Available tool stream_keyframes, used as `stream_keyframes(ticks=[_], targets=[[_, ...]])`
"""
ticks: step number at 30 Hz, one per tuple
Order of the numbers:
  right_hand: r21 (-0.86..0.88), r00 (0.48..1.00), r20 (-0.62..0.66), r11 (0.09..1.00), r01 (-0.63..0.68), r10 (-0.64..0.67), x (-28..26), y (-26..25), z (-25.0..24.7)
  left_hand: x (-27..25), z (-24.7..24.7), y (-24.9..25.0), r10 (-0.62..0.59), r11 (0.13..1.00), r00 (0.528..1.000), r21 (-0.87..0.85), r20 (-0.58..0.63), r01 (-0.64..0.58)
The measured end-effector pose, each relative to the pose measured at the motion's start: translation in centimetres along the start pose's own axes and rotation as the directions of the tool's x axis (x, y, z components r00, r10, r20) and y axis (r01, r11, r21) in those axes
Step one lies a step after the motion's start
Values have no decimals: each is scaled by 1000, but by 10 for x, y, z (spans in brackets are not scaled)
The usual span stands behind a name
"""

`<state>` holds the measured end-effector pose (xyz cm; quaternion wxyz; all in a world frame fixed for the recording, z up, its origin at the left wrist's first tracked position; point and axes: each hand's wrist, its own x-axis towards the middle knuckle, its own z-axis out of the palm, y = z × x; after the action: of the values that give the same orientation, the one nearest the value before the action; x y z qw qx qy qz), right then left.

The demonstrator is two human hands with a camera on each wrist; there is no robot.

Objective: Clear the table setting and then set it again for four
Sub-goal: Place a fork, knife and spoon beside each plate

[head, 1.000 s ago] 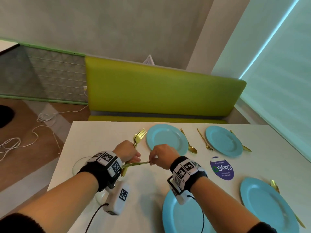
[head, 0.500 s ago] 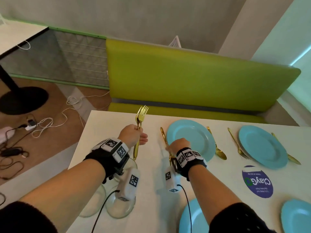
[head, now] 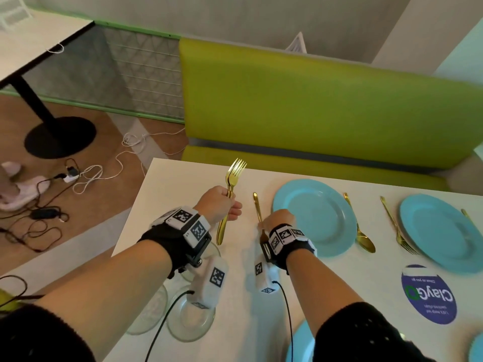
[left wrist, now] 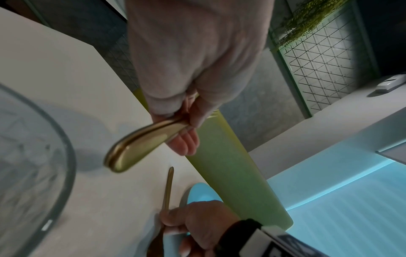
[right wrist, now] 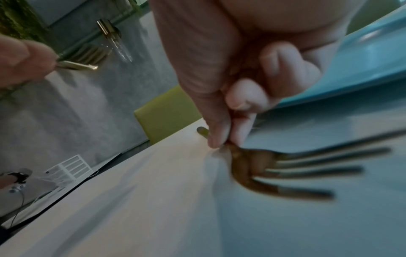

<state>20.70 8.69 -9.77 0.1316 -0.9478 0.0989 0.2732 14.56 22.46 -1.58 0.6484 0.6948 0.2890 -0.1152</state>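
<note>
Glass plates [head: 189,320]: two clear ones, far left on the white counter [head: 167,194], near edge, mostly tucked under the left forearm; the rim of one curves through the left wrist view [left wrist: 66,156].
Left hand [head: 217,205]: up off the counter, fingers [left wrist: 186,144] clenched round a bundle of gold forks.
Held forks [head: 230,194]: stacked together, tines pointing up and away toward the green bench, handles sticking out below the fist; the left wrist view shows the rounded handle ends [left wrist: 136,147] lying one on another.
Fork on the counter [head: 257,207]: gold, lying flat just left of the nearest far-side blue plate, handle pointing to the bench, tines toward the person.
Right hand [head: 279,220]: down low at that fork, thumb and forefinger pinching its neck just above the tines; the right wrist view shows the fingers [right wrist: 219,135] grasping it, the tines [right wrist: 296,170] blurred close to the lens, other fingers curled in.
Blue plate [head: 313,218]: just right of the right hand, on the far side of the counter.
Spoon [head: 359,228]: gold, lying right of that plate, bowl toward the person.
Second fork [head: 397,226]: gold, between the spoon and the next blue plate.
Second blue plate [head: 444,231]: far right, with a gold piece [head: 467,215] at its right rim, too cut off to name.
Purple sticker [head: 428,293]: round, on the counter in front of the second plate.
Near plates: a blue rim [head: 300,343] by the right forearm, another sliver [head: 477,348] at the bottom right corner.
</note>
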Motion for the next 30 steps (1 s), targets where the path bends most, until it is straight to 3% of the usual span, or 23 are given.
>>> stream_keyframes(ticks=[7, 16, 24, 30], targets=[[242, 987, -150, 970, -21, 59, 5, 1, -3, 0, 0, 2, -18, 1000, 1000, -9, -24, 18], [400, 972, -164, 912, -91, 169, 11, 6, -7, -3, -5, -5, -22, 999, 999, -47, -39, 20], [377, 968, -172, 920, -107, 183, 14, -1, -2, -8, -8, -6, -25, 998, 998, -55, -58, 22], [164, 974, -221, 987, -4, 41, 18, -7, -1, -8, -10, -10, -34, 998, 997, -54, -70, 30]])
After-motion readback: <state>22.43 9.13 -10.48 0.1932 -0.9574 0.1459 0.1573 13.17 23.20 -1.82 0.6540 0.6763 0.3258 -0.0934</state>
